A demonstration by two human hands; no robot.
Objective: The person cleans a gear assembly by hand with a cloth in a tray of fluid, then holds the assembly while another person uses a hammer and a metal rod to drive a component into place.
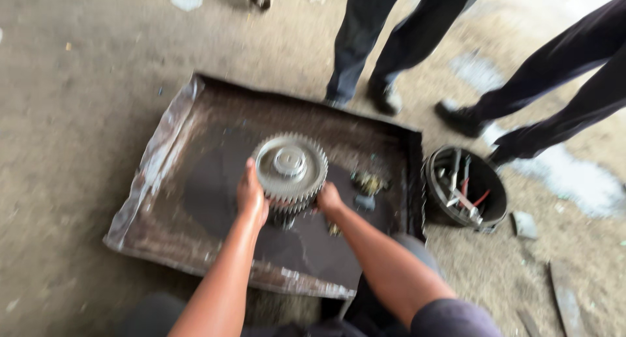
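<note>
Both hands clasp one large steel gear (pixel 290 169) from opposite sides: the left hand (pixel 250 197) wraps its left rim, the right hand (pixel 328 199) grips its near right edge. It sits near the middle of a shallow, oily metal tray (pixel 163 154) on the floor, with open room toward the tray's left and far raised edges. A few small parts (pixel 366 183) lie just right of the gear. One round black tub (pixel 495 197) of tools stands just beyond the tray's right edge. Two people's legs (pixel 385 37) stand at the far side
</note>
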